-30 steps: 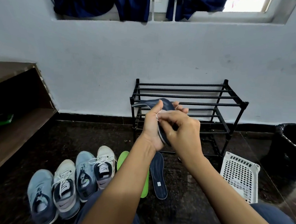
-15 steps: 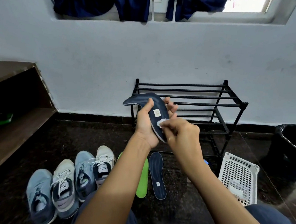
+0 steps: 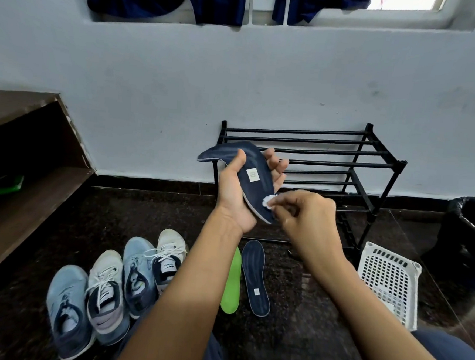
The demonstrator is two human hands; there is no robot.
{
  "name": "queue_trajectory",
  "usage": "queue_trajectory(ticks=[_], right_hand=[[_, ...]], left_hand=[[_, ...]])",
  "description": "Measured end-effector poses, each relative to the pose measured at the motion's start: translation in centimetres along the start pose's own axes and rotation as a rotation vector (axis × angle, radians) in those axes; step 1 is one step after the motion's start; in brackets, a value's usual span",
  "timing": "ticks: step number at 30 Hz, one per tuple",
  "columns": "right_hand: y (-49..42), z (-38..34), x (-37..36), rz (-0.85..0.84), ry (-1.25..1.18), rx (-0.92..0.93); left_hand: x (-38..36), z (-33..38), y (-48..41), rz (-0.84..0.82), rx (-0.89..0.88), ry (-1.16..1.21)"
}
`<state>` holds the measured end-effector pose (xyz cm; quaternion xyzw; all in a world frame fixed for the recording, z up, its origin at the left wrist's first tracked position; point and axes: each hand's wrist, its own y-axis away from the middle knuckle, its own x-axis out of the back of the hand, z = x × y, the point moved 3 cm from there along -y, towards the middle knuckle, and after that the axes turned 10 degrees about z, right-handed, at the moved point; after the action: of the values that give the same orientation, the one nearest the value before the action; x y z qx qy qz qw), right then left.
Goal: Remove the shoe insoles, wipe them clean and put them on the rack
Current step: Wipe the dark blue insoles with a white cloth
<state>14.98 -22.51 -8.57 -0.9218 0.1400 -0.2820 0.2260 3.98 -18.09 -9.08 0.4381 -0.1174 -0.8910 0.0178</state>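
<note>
- A wooden shelf (image 3: 26,201) runs along the left edge, with a small green object (image 3: 6,186) lying in its dark recess.
- Four shoes (image 3: 107,291) stand in a row on the dark floor, toes toward the wall.
- The left hand (image 3: 233,196) grips a navy insole (image 3: 254,178) in the air, thumb across its face and fingers behind. Its toe end curls over to the left.
- A green insole (image 3: 231,286) lies on the floor, partly hidden by the left forearm. A second navy insole (image 3: 255,276) lies just beside it.
- The right hand (image 3: 307,215) pinches a white wad (image 3: 268,201) against the held insole's lower end.
- The black rack (image 3: 331,152) stands by the wall, its left side blocked by both hands.
- A white basket (image 3: 389,277) sits near the rack's right leg, and a black bin (image 3: 472,224) is at the far right.
</note>
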Motion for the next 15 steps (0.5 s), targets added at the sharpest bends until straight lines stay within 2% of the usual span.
queue_trajectory(ticks=[3, 5, 8, 11, 15], right_hand=[[-0.7, 0.0, 0.3, 0.178, -0.037, 0.073], [-0.7, -0.3, 0.4, 0.211, -0.035, 0.102], [0.2, -0.9, -0.3, 0.054, 0.019, 0.108], [1.1, -1.4, -0.8, -0.125, 0.015, 0.021], [1.1, -1.3, -0.7, -0.176, -0.127, -0.124]], left_hand=[[-0.7, -0.7, 0.2, -0.012, 0.024, 0.003], [-0.8, -0.7, 0.2, -0.02, 0.028, 0.016], [-0.3, -0.3, -0.1, -0.004, 0.011, -0.018], [0.3, 0.6, -0.3, -0.004, -0.016, 0.023], [0.5, 1.5, -0.1, -0.029, -0.056, 0.1]])
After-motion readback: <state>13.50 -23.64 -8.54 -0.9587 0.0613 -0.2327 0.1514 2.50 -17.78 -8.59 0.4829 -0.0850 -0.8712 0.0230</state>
